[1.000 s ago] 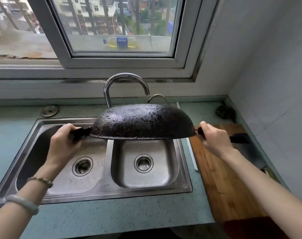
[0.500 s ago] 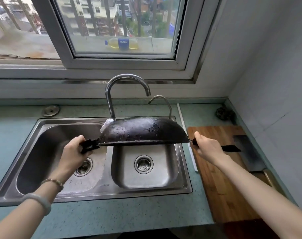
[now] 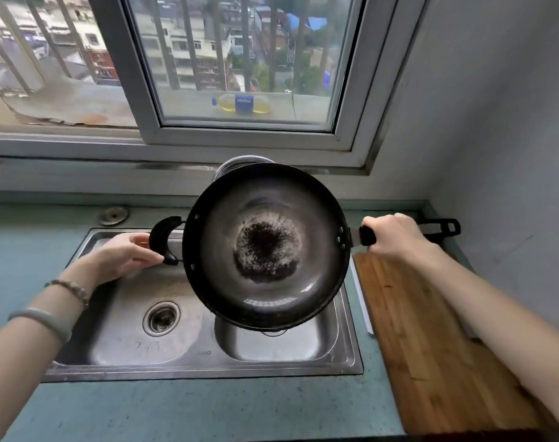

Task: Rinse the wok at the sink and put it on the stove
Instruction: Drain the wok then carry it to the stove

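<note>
Wok hangs in the air above the sink, mostly over the right basin and overlapping the divider. It is tipped so that its hollow faces the viewer and its near rim sits lowest. That tilt looks meant to let the last rinse water run off into the basin rather than onto the counter. A dark scorched patch shows in the middle of the bowl, and a bright glint lies low inside.

On the right, the right grip is clamped round the long handle just beside the bowl, and the handle's end sticks out past the knuckles. Holding so close to the bowl probably makes the weight easier to bear. On the left, the left grip pinches the small loop handle with thumb and fingertips, a light hold that seems to steer the tilt more than carry.

The faucet peeks out behind the far rim, and no running water is visible. A wooden cutting board lies on the counter just right of the sink. No stove is in view, so the carry is not yet done.
</note>
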